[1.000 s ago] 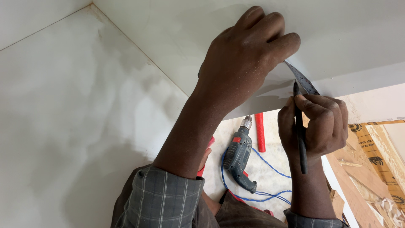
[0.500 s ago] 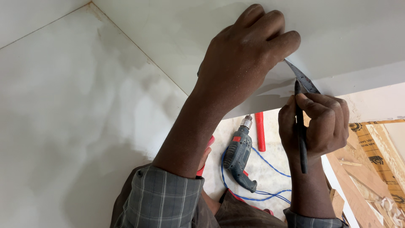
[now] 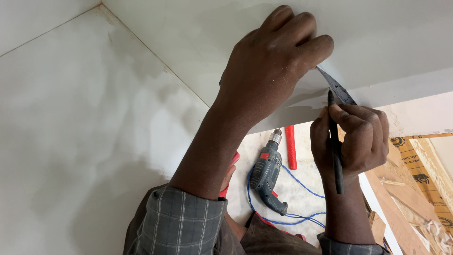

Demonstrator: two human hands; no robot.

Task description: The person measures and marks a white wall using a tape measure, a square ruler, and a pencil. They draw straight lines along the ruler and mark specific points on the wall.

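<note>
The left hand [image 3: 271, 66] is nearest the camera, pressed flat against the white panel [image 3: 198, 42] overhead. Its fingers curl over the upper end of a thin metal ruler [image 3: 337, 87], pinning that end to the panel; this grip is closed down on the ruler, with the fingertips bent and the knuckles raised. The ruler slants down and to the right from under those fingers, lying against the panel close to its lower edge.

Just below the ruler, the right hand [image 3: 356, 137] is closed around a dark pencil [image 3: 335, 141]. Thumb and fingers wrap the shaft tightly, and the pencil stands nearly upright, its tip touching the panel right beside the ruler's edge. Both forearms come up from plaid grey sleeves [image 3: 179, 224] at the bottom of the view.

Farther off, below the ruler and between the two arms, a grey-blue power drill [image 3: 266, 177] lies on the pale speckled floor [image 3: 302, 198], its chuck pointing up toward the panel. A blue cord [image 3: 292, 219] loops around it. A red-handled tool [image 3: 290, 146] lies just right of the drill's chuck. To the right of the right hand, wooden boards [image 3: 406, 208] lie on the floor.
</note>
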